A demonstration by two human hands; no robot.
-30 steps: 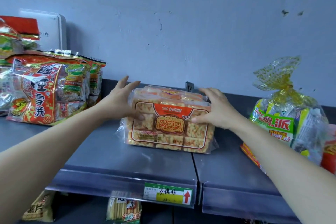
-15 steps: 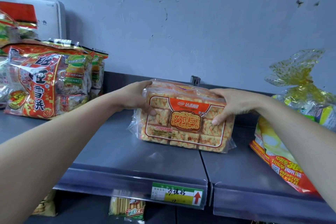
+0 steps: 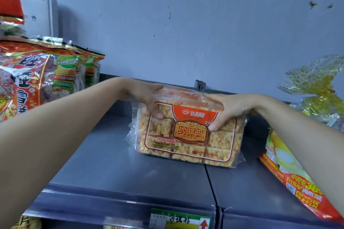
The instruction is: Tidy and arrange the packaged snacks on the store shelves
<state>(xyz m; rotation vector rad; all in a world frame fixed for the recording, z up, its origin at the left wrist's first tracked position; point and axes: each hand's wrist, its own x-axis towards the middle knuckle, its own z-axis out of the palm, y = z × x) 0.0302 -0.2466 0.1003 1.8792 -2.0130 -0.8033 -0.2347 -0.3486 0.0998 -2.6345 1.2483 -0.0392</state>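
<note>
Setting: retail shop. Evidence: grey metal shelf [image 3: 104, 169] stocked with packaged snacks [image 3: 37, 80]; handwritten price label [image 3: 180, 221] clipped into front rail; further snack packs visible on tier below.

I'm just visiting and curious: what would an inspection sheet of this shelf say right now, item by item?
Surface: grey metal shelf, seam down its middle, price label on the front edge.
Job's things: orange snack pack upright at centre.
Clutter: red snack bags at left; red-and-yellow bag and yellow-wrapped bundle at right.
Grippers: left hand and right hand each grip a top corner of the pack.
Cables: nothing seen.
Surroundings: scuffed blue-grey wall; white box at upper left.
</note>
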